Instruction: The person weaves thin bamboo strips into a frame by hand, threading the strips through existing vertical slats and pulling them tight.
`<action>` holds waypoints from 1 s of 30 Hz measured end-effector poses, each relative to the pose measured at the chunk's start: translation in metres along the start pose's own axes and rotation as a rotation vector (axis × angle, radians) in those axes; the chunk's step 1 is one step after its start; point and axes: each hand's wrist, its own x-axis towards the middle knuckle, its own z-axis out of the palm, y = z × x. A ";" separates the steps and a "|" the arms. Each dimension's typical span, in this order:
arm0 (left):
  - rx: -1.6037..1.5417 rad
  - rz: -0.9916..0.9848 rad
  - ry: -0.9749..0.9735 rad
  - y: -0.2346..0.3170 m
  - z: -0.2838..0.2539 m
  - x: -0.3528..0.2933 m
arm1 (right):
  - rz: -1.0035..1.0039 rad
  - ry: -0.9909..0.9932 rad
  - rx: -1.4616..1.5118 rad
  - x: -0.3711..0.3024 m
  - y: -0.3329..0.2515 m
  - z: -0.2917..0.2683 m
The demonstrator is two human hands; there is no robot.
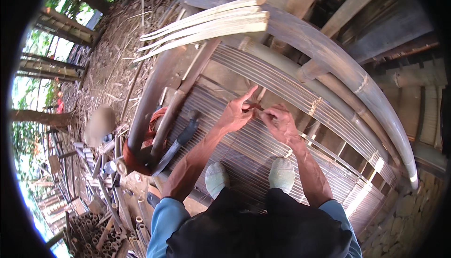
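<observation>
My left hand (236, 113) and my right hand (278, 121) meet above a slatted bamboo panel (277, 149). Between their fingertips runs a short, thin reddish-brown cord (255, 106); its exact path is hard to make out. The left index finger points outward while the other fingers curl in. On the right, thumb and fingers are pinched together. Below the left hand, a fine reddish strand (233, 144) trails over the slats. Left of my left forearm lies a large knife (177, 144) with a dark handle.
Pale split bamboo strips (216, 22) rest across the frame ahead. A thick curved bamboo pole (324, 39) bounds the far right. Red cloth (156, 123) wraps the left posts. Cut bamboo pieces (94, 230) are piled at lower left. My socked feet (217, 178) stand on the slats.
</observation>
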 end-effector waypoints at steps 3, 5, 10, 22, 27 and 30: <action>-0.265 -0.106 0.075 -0.001 -0.010 0.003 | 0.130 0.154 0.203 -0.003 0.009 -0.003; -0.243 -0.109 0.158 -0.014 -0.020 0.008 | 0.500 0.251 0.771 -0.007 0.027 -0.004; 0.350 -0.014 0.336 -0.006 -0.018 0.005 | 0.378 0.405 1.086 0.004 0.016 -0.055; 1.321 -0.209 0.537 0.010 -0.081 -0.030 | 0.365 0.040 0.675 0.002 -0.022 -0.074; 1.151 0.067 0.975 0.063 -0.111 -0.042 | 0.458 0.073 0.550 -0.001 -0.014 -0.064; 1.085 0.060 0.938 0.075 -0.100 -0.037 | 0.482 0.067 0.555 -0.004 -0.008 -0.066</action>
